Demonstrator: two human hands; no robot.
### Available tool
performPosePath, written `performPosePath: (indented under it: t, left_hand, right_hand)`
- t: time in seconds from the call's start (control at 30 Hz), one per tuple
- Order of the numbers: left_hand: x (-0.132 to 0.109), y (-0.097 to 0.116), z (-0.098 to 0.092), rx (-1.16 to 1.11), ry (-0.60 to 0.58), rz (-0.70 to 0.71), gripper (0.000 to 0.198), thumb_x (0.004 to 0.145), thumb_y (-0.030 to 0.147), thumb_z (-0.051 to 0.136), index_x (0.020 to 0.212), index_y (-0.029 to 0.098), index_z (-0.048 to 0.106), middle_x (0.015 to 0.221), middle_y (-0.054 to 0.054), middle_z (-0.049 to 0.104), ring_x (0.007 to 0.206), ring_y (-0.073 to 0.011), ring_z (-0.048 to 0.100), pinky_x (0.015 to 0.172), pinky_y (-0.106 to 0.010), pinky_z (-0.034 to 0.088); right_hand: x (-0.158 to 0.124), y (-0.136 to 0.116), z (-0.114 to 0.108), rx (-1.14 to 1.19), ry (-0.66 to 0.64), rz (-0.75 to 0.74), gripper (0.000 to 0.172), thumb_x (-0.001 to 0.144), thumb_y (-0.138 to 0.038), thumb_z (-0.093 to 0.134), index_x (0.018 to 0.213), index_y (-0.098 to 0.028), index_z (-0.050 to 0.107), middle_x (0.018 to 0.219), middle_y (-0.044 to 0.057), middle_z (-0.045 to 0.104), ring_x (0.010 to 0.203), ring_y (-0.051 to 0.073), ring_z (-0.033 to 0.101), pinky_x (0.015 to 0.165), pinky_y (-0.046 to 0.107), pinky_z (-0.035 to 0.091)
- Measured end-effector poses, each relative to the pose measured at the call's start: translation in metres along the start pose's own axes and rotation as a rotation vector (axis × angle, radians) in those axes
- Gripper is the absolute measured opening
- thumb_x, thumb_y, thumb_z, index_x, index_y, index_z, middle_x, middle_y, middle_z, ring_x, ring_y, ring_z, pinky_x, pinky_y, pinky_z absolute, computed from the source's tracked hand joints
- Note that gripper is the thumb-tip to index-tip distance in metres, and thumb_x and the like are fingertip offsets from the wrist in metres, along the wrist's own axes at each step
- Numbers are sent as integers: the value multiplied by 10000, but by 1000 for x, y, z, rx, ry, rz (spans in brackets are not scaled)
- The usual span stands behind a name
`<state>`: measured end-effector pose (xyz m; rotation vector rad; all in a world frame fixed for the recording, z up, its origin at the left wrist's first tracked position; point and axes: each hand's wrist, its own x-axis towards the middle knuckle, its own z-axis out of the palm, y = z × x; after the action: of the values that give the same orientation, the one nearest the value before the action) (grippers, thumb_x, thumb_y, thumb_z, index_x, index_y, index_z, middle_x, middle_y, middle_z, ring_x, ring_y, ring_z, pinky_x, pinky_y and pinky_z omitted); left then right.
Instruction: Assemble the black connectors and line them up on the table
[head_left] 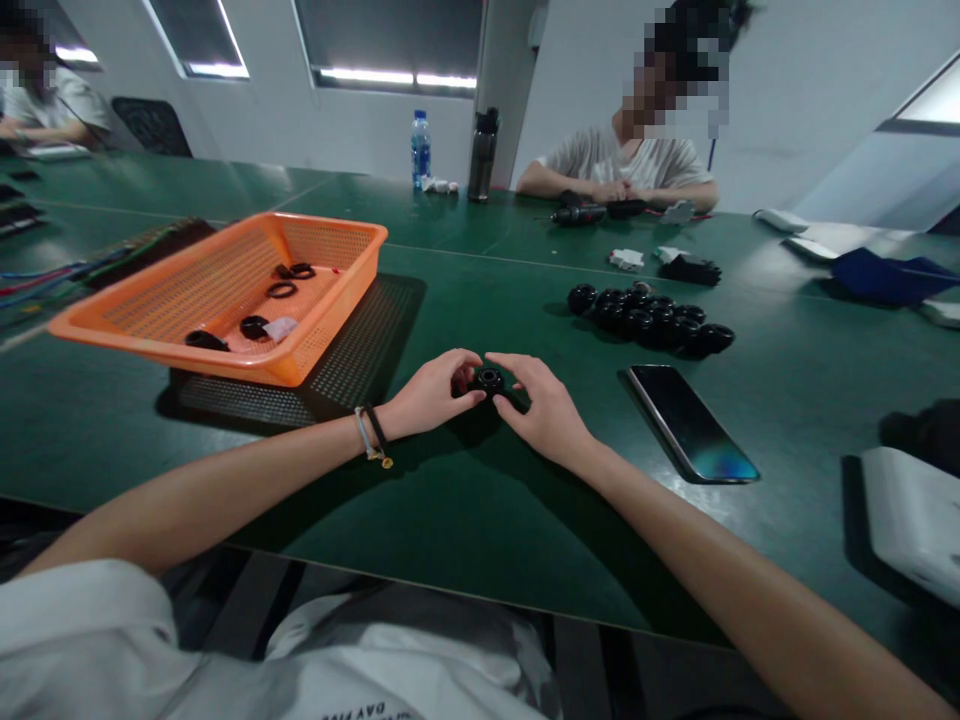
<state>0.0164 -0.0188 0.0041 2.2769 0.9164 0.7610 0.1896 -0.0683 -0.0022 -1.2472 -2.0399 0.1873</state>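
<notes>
A small black round part (490,380) with a ring-shaped centre is just above the green table, between my two hands. My left hand (442,390) curls round its left side, thumb below and fingers above. On the other side, my right hand (544,405) is bent round it the same way, with thumb and index fingertips close to it. The undersides of the fingers are partly hidden. To the right, beyond my hands, a cluster of several glossy black round parts (652,315) lies on the table.
An orange basket (330,345) at left holds black rings and small black pieces. A phone (694,420) lies right of my hands, and a white device (911,510) stands farther right. Bottles (484,155) stand at the back. A person (630,165) sits opposite behind a power drill (577,214).
</notes>
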Motion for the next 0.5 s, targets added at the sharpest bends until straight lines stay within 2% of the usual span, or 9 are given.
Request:
performPosePath:
  t: [0.13, 0.23, 0.37, 0.5]
  left_hand:
    - [0, -4, 3, -43, 8, 10, 341, 711, 87, 517, 1041, 141, 452, 875, -30, 568, 699, -114, 540, 643, -252, 457]
    - [1, -8, 4, -22, 26, 24, 329, 713, 75, 486, 1034, 139, 452, 904, -43, 566, 728, -121, 550, 669, -267, 472]
    - [1, -8, 4, 71, -18, 54, 266, 741, 117, 489, 1005, 145, 479, 917, -49, 559, 755, -136, 548, 704, -292, 485]
    - [0, -4, 3, 220, -99, 105, 200, 757, 138, 502, 958, 139, 515, 905, -57, 559, 791, -158, 537, 741, -310, 478]
  right_hand:
    - [1, 4, 1, -104, -4, -116, 286, 813, -166, 495, 1074, -203, 606, 1072, 94, 627, 1017, 229, 552, 881, 436, 475]
    - [3, 6, -1, -143, -5, -137, 245, 821, -169, 519, 1034, -192, 639, 1056, 86, 652, 995, 226, 567, 872, 424, 485]
    - [9, 11, -10, -237, -24, -89, 225, 780, -154, 587, 986, -179, 675, 1017, 79, 683, 959, 238, 581, 848, 432, 492]
    - [18, 29, -23, -328, -5, 15, 208, 753, -154, 619, 940, -198, 697, 980, 58, 702, 924, 242, 597, 847, 445, 481]
